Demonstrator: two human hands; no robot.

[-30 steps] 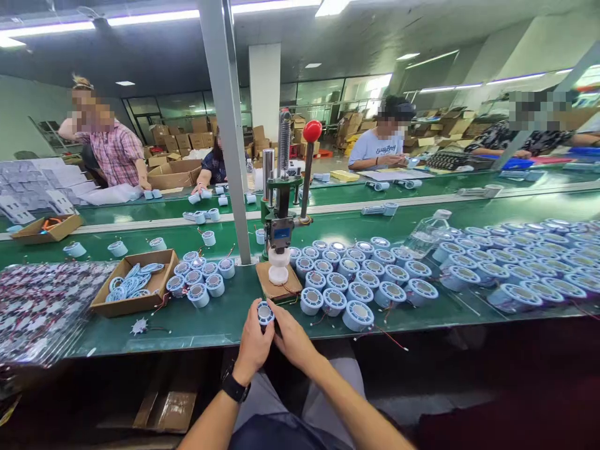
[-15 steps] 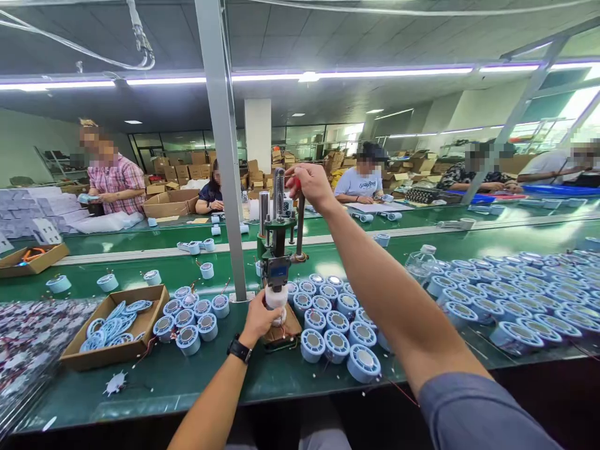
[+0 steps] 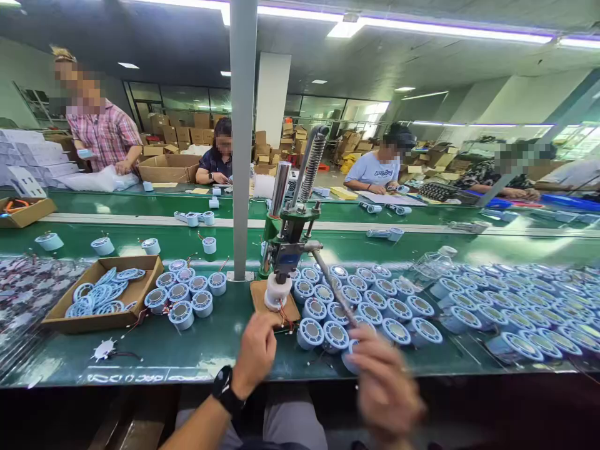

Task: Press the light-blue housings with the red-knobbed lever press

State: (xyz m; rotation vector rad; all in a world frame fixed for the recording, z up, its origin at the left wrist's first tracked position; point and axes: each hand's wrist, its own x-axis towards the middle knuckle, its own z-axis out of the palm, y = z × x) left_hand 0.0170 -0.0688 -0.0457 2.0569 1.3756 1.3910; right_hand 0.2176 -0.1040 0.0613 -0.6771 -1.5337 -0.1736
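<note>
In front of me stands a hand-operated press point(image 3: 293, 234) with a spring, a steel post and a green frame. Its ram is down on a white round piece point(image 3: 277, 294), which rests over a brown pad point(image 3: 260, 295) with thin red wires at its front. My left hand point(image 3: 255, 350) is closed just in front of that pad; whatever its fingers hold is hidden. Blurred by motion, my right hand point(image 3: 384, 375) grips the lower end of the press lever point(image 3: 335, 287), which slants down toward me. Light-blue round fan-like housings point(image 3: 335, 337) crowd the press's right side.
A cardboard box point(image 3: 60, 322) of blue rings lies left, beside several housings point(image 3: 180, 312). A white star-shaped part point(image 3: 104, 351) with wires sits near the front edge. A metal post point(image 3: 241, 156) rises behind; co-workers sit or stand across the green conveyor point(image 3: 117, 228).
My right hand has swung the lever from upright down toward me and right. The ram remains low on the white piece. My left hand has come off that piece, toward me. The view has tilted down.
</note>
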